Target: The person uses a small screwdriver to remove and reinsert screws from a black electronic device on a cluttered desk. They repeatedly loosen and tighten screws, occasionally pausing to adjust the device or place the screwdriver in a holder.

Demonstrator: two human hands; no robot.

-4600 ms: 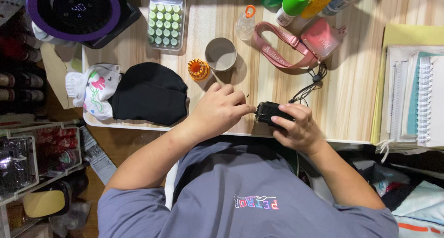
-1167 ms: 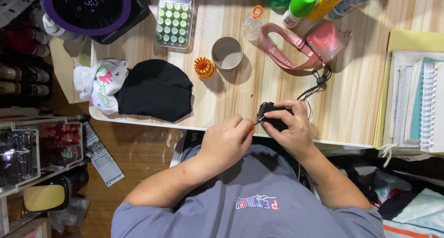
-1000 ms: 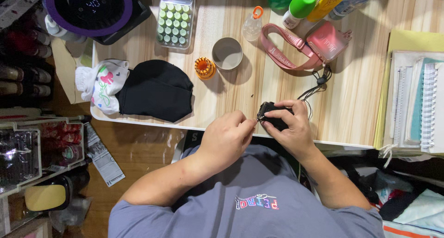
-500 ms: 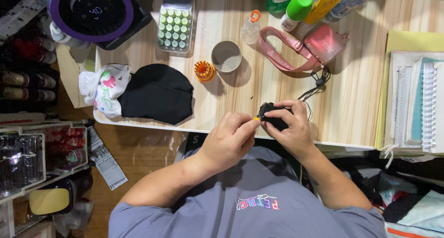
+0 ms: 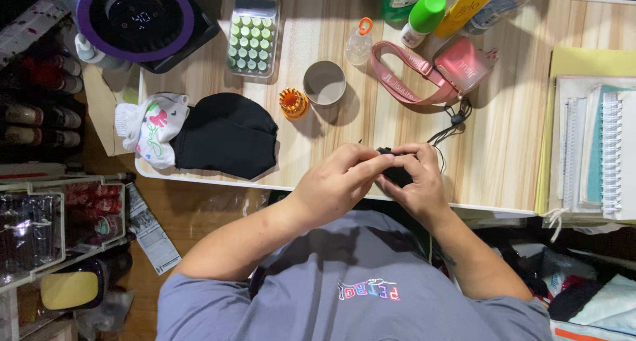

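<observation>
At the bench (image 5: 503, 149) edge, both hands meet: right hand (image 5: 416, 185) grasps a small black device (image 5: 396, 175); left hand (image 5: 338, 182) fingers pinch its left end.

The small black object (image 5: 396, 174) is mostly covered by the fingers of the left hand (image 5: 338, 185) and right hand (image 5: 414, 182), so its shape cannot be told; whether a tool sits between the left fingertips is too small to tell; beyond the fingers, the green-capped bottle (image 5: 424, 13) and yellow package (image 5: 467, 6) are cut off by the top edge; right of the fingers, the notebooks (image 5: 596, 155) run off the frame.
</observation>
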